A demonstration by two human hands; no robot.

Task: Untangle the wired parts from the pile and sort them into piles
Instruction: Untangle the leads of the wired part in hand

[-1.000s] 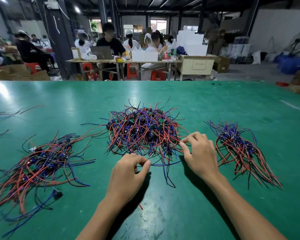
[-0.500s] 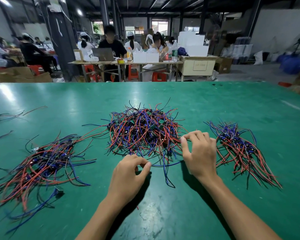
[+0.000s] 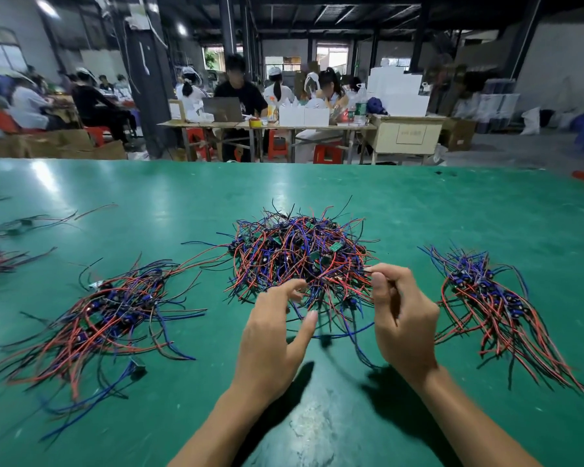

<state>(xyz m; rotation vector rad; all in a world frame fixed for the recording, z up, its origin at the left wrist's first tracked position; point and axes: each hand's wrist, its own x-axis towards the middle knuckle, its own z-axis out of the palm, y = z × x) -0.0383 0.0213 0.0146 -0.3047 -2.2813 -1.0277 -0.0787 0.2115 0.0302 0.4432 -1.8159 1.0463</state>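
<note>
**Factory assembly floor**

A large industrial hall is shown: dark steel roof beams across the top of the frame, bare concrete floor at right. A wide green worktable [image 3: 452, 210] fills the lower half, with heaps of wired parts [image 3: 297, 254] spread on it. Rows of seated workers [image 3: 240, 92] are seen at folding tables [image 3: 267, 127] in the upper centre, with red stools, white boxes [image 3: 398, 92] and cardboard cartons [image 3: 64, 143] around them.

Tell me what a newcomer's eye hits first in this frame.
The tangled central pile of red, blue and black wired parts, mid-table on the green table. Both hands work its near edge: the right hand pinches wires there, the left hand reaches in with spread fingers. Two looser piles flank it, the left pile and the right pile.
</note>
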